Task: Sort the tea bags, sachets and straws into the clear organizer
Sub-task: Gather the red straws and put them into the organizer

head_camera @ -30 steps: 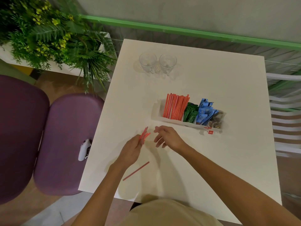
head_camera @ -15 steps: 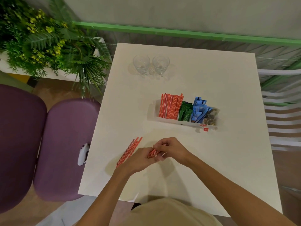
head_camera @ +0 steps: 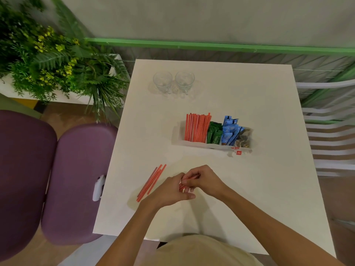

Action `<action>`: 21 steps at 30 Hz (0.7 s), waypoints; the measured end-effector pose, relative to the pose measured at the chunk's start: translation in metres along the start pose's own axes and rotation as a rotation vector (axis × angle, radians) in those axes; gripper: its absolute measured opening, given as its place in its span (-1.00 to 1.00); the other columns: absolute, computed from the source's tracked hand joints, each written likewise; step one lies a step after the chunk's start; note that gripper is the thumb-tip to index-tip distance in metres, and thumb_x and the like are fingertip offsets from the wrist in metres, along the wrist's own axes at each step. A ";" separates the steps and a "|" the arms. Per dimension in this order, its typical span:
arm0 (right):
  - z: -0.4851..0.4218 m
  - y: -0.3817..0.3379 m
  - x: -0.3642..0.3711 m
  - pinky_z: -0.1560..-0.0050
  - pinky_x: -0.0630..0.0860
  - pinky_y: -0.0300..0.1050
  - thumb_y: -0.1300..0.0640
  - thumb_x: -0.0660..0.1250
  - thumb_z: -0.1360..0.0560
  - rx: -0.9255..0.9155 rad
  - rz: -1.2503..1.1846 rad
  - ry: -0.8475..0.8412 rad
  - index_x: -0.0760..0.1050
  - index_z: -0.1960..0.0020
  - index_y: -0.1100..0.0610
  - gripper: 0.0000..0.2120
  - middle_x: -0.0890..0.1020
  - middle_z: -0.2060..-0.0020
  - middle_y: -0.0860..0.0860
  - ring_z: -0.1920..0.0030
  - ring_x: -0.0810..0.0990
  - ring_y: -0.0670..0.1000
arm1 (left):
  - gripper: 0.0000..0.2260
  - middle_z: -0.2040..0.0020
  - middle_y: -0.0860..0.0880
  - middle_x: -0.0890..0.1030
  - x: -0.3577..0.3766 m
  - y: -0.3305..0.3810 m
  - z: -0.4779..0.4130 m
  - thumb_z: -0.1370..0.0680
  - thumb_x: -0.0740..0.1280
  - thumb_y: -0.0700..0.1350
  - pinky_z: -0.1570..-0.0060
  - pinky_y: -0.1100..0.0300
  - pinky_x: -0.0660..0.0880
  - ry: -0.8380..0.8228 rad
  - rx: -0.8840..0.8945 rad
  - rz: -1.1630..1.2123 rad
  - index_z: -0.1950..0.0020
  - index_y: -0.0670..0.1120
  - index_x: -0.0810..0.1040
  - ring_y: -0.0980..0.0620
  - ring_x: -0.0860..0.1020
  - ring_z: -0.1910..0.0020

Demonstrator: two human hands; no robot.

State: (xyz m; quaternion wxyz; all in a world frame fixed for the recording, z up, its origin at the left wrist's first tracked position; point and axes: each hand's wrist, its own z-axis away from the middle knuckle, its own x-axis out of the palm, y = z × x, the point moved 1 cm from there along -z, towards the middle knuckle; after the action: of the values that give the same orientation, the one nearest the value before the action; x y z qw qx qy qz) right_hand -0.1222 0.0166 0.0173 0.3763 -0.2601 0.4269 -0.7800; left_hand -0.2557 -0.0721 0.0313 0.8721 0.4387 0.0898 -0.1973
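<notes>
The clear organizer (head_camera: pixel 194 144) stands mid-table with red straws (head_camera: pixel 196 127), green sachets (head_camera: pixel 214 132), blue sachets (head_camera: pixel 229 131) and tea bags (head_camera: pixel 245 138) in its compartments. Close to the near edge, my left hand (head_camera: pixel 171 191) and my right hand (head_camera: pixel 203 179) meet, both pinching a small bundle of red straws (head_camera: pixel 190 179) that shows between the fingers. A few loose red straws (head_camera: pixel 151 182) lie on the table (head_camera: pixel 249 189) to the left of my hands.
Two glass cups (head_camera: pixel 173 81) stand at the far side of the table. Purple chairs (head_camera: pixel 76 179) with a white controller (head_camera: pixel 98 188) sit to the left, a plant box (head_camera: pixel 57 64) beyond them. White slatted furniture (head_camera: pixel 330 131) is at the right.
My hands have stayed together at the near edge, the right hand's fingers shifting along the held straws. The view has shifted slightly; the loose straws on the left lie as half a second ago.
</notes>
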 end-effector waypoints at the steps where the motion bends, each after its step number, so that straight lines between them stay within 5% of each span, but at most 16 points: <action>1: 0.000 0.000 -0.001 0.23 0.57 -0.07 0.32 0.45 -0.44 0.003 -0.008 0.016 0.66 0.12 0.30 -0.96 0.68 0.27 0.26 0.29 0.66 0.12 | -0.66 0.19 0.15 0.59 0.000 0.001 0.001 -0.41 0.50 0.02 0.35 0.48 0.36 0.018 -0.011 0.024 -0.11 0.08 0.48 0.29 0.50 0.31; 5: 0.004 -0.002 -0.012 0.24 0.56 -0.14 0.33 0.43 -0.45 0.033 -0.067 0.058 0.67 0.10 0.32 -0.94 0.69 0.26 0.26 0.31 0.64 0.07 | -0.69 0.34 0.09 0.60 -0.008 -0.005 0.011 -0.46 0.45 0.08 0.38 0.35 0.38 0.051 -0.053 0.164 -0.18 0.21 0.51 0.21 0.47 0.41; 11: 0.008 0.004 -0.026 0.27 0.55 -0.18 0.35 0.38 -0.48 0.126 -0.269 0.166 0.63 0.05 0.39 -0.90 0.66 0.31 0.26 0.32 0.61 0.08 | -0.88 0.41 -0.05 0.48 -0.013 -0.017 0.024 -0.58 0.33 -0.10 0.51 0.27 0.31 0.253 -0.052 0.437 -0.03 -0.03 0.67 0.06 0.34 0.54; 17: 0.013 0.013 -0.001 0.27 0.55 -0.14 0.34 0.31 -0.51 0.214 -0.425 0.143 0.60 0.05 0.45 -0.84 0.63 0.26 0.31 0.31 0.63 0.12 | -0.90 0.48 -0.02 0.49 0.004 -0.007 0.009 -0.51 0.43 -0.11 0.53 0.29 0.31 0.519 -0.058 0.433 0.17 -0.11 0.67 0.10 0.36 0.54; 21: 0.017 0.023 0.003 0.24 0.55 -0.15 0.32 0.35 -0.51 0.211 -0.452 0.169 0.59 -0.01 0.45 -0.82 0.64 0.26 0.28 0.31 0.63 0.07 | -0.84 0.44 -0.08 0.56 0.010 -0.012 0.001 -0.46 0.47 -0.02 0.41 0.18 0.39 0.527 -0.092 0.384 0.28 -0.04 0.66 0.07 0.43 0.49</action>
State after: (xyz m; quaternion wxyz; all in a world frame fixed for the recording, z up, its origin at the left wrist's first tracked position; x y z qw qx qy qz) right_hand -0.1029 -0.0021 0.0064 0.1803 -0.2422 0.3043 -0.9035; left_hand -0.2520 -0.0822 0.0198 0.8590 0.4439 0.2366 0.0954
